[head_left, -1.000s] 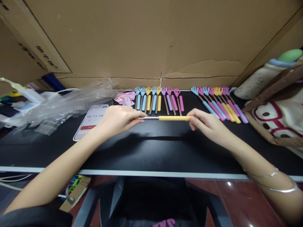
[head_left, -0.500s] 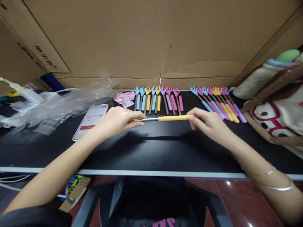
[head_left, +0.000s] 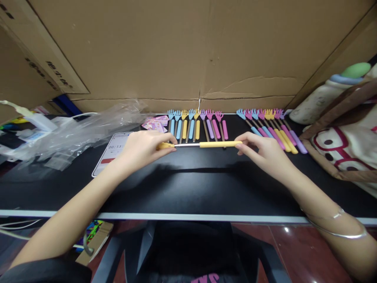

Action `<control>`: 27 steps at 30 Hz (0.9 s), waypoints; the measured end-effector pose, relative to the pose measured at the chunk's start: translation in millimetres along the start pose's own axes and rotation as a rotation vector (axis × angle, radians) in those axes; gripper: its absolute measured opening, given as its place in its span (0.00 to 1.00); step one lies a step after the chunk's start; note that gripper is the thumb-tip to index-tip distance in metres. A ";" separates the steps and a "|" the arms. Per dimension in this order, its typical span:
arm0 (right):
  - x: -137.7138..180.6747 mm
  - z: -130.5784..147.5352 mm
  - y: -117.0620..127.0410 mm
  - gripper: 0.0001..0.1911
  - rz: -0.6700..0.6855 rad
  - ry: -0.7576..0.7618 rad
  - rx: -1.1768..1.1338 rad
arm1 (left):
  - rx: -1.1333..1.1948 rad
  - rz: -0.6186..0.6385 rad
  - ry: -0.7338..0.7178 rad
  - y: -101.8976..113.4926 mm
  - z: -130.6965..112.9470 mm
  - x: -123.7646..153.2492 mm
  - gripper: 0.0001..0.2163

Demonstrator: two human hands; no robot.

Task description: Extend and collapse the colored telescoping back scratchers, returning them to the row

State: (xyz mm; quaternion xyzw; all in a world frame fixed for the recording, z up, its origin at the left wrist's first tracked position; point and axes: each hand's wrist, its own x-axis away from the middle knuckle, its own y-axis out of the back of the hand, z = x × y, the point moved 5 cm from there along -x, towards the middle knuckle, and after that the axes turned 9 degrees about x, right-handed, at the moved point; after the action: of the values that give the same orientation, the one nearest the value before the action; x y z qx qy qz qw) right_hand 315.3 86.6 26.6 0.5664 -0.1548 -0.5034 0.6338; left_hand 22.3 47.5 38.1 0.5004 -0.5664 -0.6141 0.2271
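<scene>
I hold a yellow telescopic back scratcher level above the black table. My left hand is closed on its yellow claw end, which peeks out at the fingers. My right hand pinches the end of the yellow handle. A thin metal rod shows between the hands. Behind it lie two rows of the same scratchers in blue, yellow, purple and pink: one row in the middle, one fanned out at the right.
A phone showing a timer lies by my left wrist. Crumpled clear plastic bags and small pink packets lie at the left. A cloth bag stands at the right. Cardboard walls the back.
The scratcher has been raised slightly toward the middle row, and the yellow claw end now shows at my left fingers. More metal rod shows between the hands.
</scene>
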 end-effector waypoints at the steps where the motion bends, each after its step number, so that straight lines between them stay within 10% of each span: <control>1: 0.1 0.1 0.6 0.16 -0.013 0.004 0.004 | 0.002 0.005 0.012 -0.5 -0.3 0.1 0.09; 14: 7.2 39.4 -9.7 0.11 -0.095 0.450 0.150 | 0.155 0.158 0.034 -16.7 -15.8 -0.5 0.13; 27: -2.0 55.7 -35.7 0.14 0.149 0.409 0.348 | 0.059 0.134 -0.165 -13.6 -31.8 -11.4 0.12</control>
State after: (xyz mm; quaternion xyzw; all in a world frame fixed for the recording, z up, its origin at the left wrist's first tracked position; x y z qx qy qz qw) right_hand 255.1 62.2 13.5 0.7436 -0.1489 -0.2963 0.5806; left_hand 58.5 45.7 34.2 0.4155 -0.6333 -0.6196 0.2056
